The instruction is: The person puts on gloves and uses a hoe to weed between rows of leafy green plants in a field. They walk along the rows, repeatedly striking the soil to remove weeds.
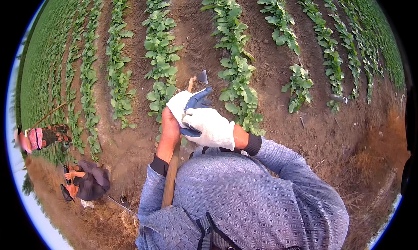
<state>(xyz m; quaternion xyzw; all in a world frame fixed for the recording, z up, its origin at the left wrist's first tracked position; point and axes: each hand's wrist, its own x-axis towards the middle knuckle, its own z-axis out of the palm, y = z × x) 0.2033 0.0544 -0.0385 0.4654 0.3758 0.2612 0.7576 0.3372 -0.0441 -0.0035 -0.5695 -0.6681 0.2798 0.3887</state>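
Note:
Both my hands wear white knit gloves with blue coating on the palm side, held together in front of my body. My left hand (pixel 188 104) has its blue-coated fingers stretched toward the right. My right hand (pixel 210 127) lies across it, fingers closed on the left glove near its palm; the exact grip is partly hidden. A hoe (pixel 170 180) with a wooden handle rests against my body beside my left forearm. Its handle passes behind my hands, and its metal blade (pixel 202 77) shows beyond them, above the soil.
Leafy green crop rows (pixel 237 71) run away from me, with bare brown soil (pixel 191 40) between them. A crouching person (pixel 93 180) holds a dark cylindrical object at lower left. Another person in pink (pixel 37 139) is farther left. Dry grass (pixel 370 149) lies at right.

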